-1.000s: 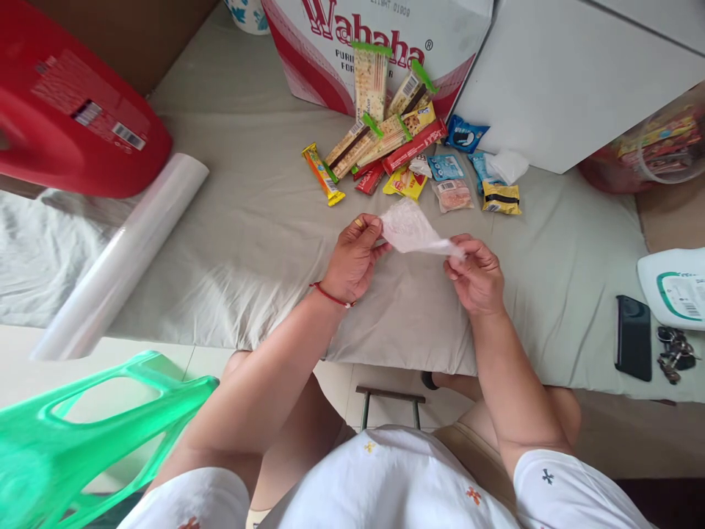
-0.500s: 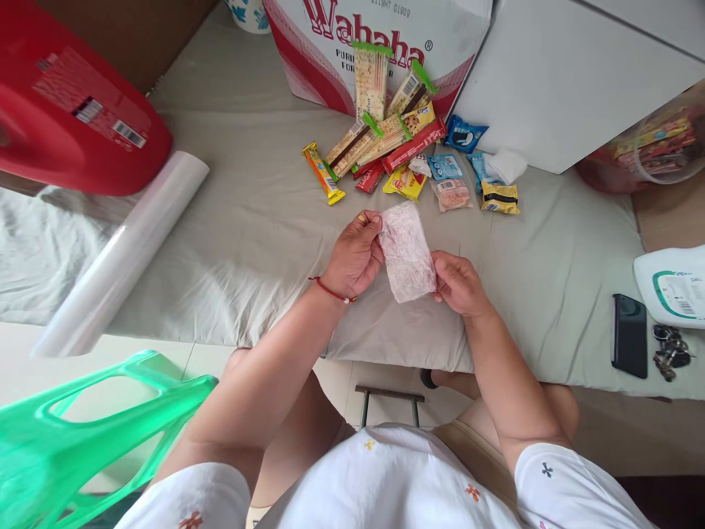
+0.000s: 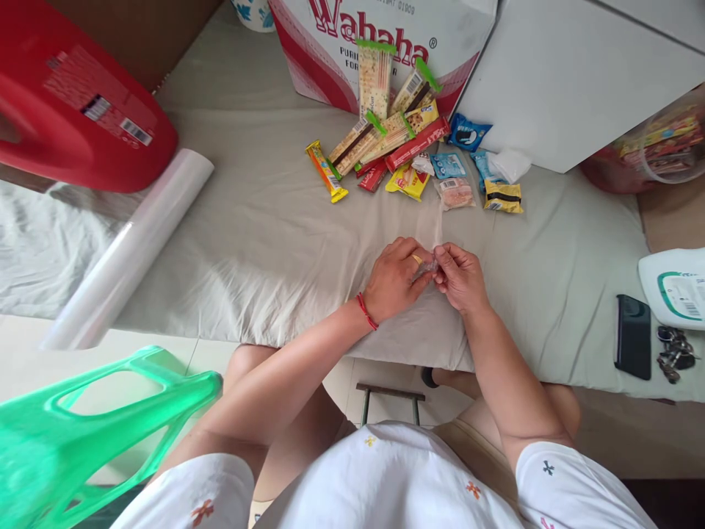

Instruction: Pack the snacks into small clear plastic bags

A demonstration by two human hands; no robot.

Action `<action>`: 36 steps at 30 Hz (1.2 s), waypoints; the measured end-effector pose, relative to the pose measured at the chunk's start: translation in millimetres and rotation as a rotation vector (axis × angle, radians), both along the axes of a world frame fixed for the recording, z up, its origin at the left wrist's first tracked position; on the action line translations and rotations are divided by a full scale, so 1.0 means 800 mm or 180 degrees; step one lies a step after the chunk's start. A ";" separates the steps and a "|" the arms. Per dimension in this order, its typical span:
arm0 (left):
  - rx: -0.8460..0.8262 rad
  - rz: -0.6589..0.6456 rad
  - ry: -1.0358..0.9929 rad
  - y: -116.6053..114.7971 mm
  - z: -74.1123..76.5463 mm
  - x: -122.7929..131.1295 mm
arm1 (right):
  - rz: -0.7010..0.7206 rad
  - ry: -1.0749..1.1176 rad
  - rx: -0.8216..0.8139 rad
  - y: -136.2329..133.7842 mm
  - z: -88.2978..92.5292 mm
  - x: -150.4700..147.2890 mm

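Note:
A crinkled, see-through plastic packet (image 3: 438, 224) is turned nearly edge-on, so only a thin whitish strip of it shows above my fingers. My right hand (image 3: 461, 279) pinches its lower end between thumb and fingers. My left hand (image 3: 393, 278), with a ring and a red string bracelet, reaches across and is closed on the same end, thumb and fingertips close to the right hand's. Just beyond the hands lie snacks: a pink packet (image 3: 456, 192), a light-blue packet (image 3: 448, 165), a yellow packet (image 3: 407, 181) and a red bar (image 3: 418, 143).
Wafer packs (image 3: 374, 77) lean on a Wahaha carton (image 3: 468, 29). A plastic film roll (image 3: 132, 246) and red jug (image 3: 93, 110) stand left, above a green stool (image 3: 110, 411). On the right are a phone (image 3: 633, 336), keys (image 3: 675, 353) and a white bottle (image 3: 677, 286).
The packet has gone from lying broad and flat between the hands to edge-on. My left hand has moved right, from its upper left corner to beside my right hand.

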State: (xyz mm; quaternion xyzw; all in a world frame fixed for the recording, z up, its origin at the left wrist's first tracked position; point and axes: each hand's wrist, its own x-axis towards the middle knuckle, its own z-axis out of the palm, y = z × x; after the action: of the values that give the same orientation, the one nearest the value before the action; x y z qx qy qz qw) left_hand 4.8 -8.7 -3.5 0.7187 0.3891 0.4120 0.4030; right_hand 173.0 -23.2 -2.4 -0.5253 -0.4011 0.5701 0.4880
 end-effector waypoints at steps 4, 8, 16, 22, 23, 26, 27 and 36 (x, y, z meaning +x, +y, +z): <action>-0.0202 0.0296 -0.0167 0.001 0.000 0.000 | 0.0316 0.0103 0.0077 -0.002 -0.001 0.003; -0.0597 0.0353 -0.0473 0.002 0.008 -0.002 | 0.0221 0.0009 0.0195 0.000 -0.003 0.000; -0.2138 0.0886 -0.2354 0.037 0.010 -0.015 | -0.0151 0.0289 0.0029 0.007 -0.003 0.008; -0.2591 0.0607 -0.3116 0.052 0.028 -0.043 | 0.0862 0.0025 0.0003 0.000 -0.001 0.014; -0.2575 0.0554 -0.3141 0.051 0.029 -0.043 | 0.0965 -0.0007 0.0153 -0.001 -0.001 0.014; -0.2266 0.0543 -0.3080 0.043 0.025 -0.034 | 0.0998 -0.0263 0.0716 -0.001 -0.003 0.018; -0.2086 0.0597 -0.2978 0.041 0.022 -0.028 | 0.0939 -0.0457 0.0882 -0.001 -0.005 0.019; -0.0523 0.2067 -0.1062 0.037 -0.018 -0.014 | 0.0786 -0.1904 0.1950 -0.012 -0.018 -0.002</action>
State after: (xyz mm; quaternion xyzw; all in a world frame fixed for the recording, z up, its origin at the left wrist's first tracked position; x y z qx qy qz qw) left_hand -6.6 20.6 -17.9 0.4461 0.5575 0.5972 0.3655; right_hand 171.4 -32.9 -16.8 -0.4464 -0.7348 0.3020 0.4119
